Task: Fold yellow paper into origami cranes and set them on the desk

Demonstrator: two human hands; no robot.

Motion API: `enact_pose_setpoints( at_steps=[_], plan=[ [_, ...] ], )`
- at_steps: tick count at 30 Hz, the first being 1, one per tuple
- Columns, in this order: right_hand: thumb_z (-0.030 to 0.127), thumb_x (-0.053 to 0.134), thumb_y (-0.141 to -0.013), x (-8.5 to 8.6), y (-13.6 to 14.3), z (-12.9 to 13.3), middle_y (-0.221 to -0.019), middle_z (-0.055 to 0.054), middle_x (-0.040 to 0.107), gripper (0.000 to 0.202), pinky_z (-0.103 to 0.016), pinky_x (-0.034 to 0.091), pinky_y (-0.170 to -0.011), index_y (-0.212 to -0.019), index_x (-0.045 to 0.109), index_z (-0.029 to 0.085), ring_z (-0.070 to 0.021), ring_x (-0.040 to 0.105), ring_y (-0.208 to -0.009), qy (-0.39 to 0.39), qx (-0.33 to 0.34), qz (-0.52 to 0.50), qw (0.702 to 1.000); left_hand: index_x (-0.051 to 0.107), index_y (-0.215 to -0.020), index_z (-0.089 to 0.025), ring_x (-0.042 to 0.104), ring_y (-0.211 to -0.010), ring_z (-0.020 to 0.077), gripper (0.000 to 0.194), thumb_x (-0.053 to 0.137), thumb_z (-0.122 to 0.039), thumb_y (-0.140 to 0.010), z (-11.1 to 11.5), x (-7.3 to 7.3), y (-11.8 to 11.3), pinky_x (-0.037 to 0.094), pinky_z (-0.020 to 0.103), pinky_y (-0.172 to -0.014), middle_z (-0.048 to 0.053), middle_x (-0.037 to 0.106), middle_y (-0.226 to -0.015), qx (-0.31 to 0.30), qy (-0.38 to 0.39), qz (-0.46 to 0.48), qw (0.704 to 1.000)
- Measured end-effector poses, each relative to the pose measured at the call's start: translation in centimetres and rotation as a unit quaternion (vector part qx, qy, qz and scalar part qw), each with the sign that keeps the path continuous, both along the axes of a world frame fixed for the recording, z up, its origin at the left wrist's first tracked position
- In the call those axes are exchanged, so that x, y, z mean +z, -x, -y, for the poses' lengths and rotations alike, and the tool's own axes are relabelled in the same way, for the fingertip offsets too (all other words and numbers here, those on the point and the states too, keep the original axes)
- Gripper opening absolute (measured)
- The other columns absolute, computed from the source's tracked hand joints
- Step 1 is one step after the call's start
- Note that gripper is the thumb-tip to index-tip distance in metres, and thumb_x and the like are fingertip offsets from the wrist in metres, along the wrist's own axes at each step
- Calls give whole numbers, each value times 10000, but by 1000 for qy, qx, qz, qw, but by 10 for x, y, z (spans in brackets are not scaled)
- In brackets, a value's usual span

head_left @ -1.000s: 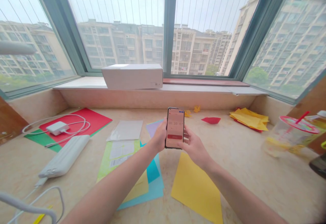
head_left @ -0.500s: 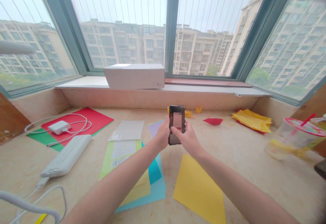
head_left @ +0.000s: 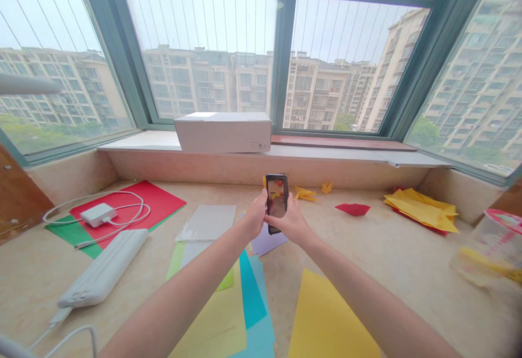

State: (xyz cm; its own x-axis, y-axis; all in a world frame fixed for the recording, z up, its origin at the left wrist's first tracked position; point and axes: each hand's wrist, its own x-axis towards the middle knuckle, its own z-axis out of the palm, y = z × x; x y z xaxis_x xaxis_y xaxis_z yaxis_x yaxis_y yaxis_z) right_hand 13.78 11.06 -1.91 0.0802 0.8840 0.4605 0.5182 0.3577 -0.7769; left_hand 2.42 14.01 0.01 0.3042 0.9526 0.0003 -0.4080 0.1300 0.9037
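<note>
Both hands hold a black smartphone (head_left: 277,198) upright above the middle of the stone ledge. My left hand (head_left: 256,214) grips its left edge; my right hand (head_left: 294,221) grips the right edge, its thumb lying across the lower part. The screen shows a picture with yellow and red shapes. Behind the phone are yellow folded paper pieces (head_left: 305,194), one partly hidden by it. A red folded paper boat (head_left: 353,209) lies to the right. Below my hands are a lilac sheet (head_left: 269,243), blue sheets (head_left: 255,293) and a yellow sheet (head_left: 330,320).
A white box (head_left: 223,134) stands on the sill. At left lie red paper (head_left: 163,200), a white charger (head_left: 98,214) with cable and a power strip (head_left: 104,268). Yellow papers (head_left: 422,208) and a plastic cup (head_left: 487,246) are at right.
The phone's screen has changed from a light page to a camera-like picture. The phone has shifted slightly left, uncovering more yellow paper, and the whole view has tilted up a little.
</note>
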Motion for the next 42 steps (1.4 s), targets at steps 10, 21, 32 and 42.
enact_pose_setpoints(
  at_steps=[10, 21, 32, 42],
  plan=[
    [335, 710, -640, -6, 22, -92, -1305, -227, 439, 934, -490, 362, -1078, -1430, 289, 71, -381, 437, -1264, -28, -169, -29, 985, 681, -1056, -112, 510, -1263, 274, 383, 425, -378, -950, -21, -1, 50, 344, 405, -1071, 179, 622, -1291, 191, -102, -202, 955],
    [221, 698, -619, -28, 17, -157, -1281, -253, 438, 912, -465, 321, -1101, -1395, 276, -2, -376, 401, -1266, -56, -215, -21, 975, 718, -1026, -150, 612, -994, 246, 457, 345, -408, -968, 67, -18, 65, 450, 368, -901, 124, 691, -1110, 140, -185, -317, 920],
    [302, 728, -662, -49, 17, -166, -1317, -285, 417, 939, -522, 331, -1078, -1416, 238, 31, -403, 397, -1284, -54, -222, -20, 973, 733, -1002, -191, 594, -870, 223, 419, 362, -384, -976, 88, -22, 57, 463, 329, -804, 98, 689, -1084, 120, -209, -306, 921],
    [347, 718, -699, -53, 18, -164, -1354, -312, 398, 960, -546, 317, -1066, -1439, 191, 34, -412, 383, -1304, -45, -210, -25, 976, 737, -977, -200, 621, -905, 222, 398, 370, -351, -983, 89, -27, 55, 460, 331, -862, 91, 701, -1055, 110, -210, -296, 925]
  ],
)
